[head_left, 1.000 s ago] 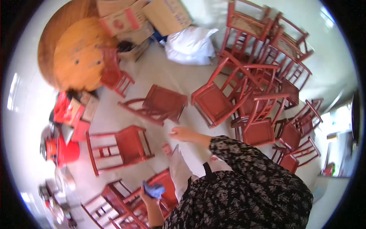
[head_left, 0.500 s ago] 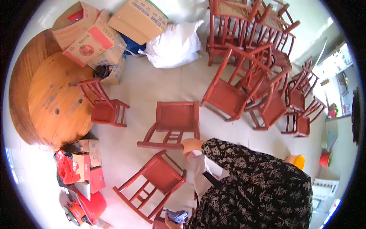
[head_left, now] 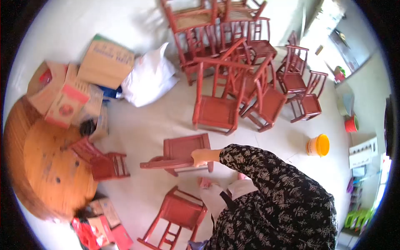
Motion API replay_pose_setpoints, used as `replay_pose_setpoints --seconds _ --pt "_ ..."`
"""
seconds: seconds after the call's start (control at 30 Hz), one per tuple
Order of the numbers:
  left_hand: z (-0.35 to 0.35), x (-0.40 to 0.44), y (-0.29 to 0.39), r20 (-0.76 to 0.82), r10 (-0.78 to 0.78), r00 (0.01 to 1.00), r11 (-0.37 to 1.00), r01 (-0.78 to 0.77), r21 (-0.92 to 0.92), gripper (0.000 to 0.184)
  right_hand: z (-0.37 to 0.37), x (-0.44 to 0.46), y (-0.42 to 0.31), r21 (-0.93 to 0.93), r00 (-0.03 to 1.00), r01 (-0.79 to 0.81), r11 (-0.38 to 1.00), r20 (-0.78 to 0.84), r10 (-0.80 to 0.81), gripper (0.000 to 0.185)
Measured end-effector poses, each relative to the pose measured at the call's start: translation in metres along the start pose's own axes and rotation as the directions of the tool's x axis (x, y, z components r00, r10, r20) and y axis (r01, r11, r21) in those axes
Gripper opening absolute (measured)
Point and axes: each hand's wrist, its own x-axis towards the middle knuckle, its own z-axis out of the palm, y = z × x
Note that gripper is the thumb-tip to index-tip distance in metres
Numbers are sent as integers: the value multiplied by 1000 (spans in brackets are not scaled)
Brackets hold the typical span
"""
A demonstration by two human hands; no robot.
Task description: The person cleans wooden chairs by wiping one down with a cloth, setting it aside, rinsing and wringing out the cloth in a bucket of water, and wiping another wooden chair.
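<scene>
My right hand [head_left: 201, 158] is closed on the top rail of a red wooden chair [head_left: 186, 146], whose seat faces up just ahead of me. Nearer my body, a second red chair [head_left: 181, 211] stands with its back toward the bottom of the view. A blue-grey cloth [head_left: 196, 245] shows at the bottom edge beside that chair. My left hand is out of sight. Both my feet are on the floor just behind the held chair.
More red chairs [head_left: 216, 110] are crowded and stacked ahead and right. A small chair [head_left: 106, 164] stands by a round wooden table top [head_left: 54, 166] at left. Cardboard boxes [head_left: 106, 62] and a white sack [head_left: 150, 77] lie front left; a yellow bucket [head_left: 318, 145] stands right.
My right hand has gone from free of the chair to holding its top rail, and that chair has turned. The view has swung right, and my left hand has dropped out of sight.
</scene>
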Motion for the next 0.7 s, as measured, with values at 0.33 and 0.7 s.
replay_pose_setpoints --seconds 0.33,0.7 --pt "81 -22 29 -223 101 970 978 -56 199 35 -21 -167 134 316 980 -182 931 -15 196 27" --pt "77 111 71 91 -141 986 921 97 378 37 -5 -388 292 132 897 -394 910 -160 412 40"
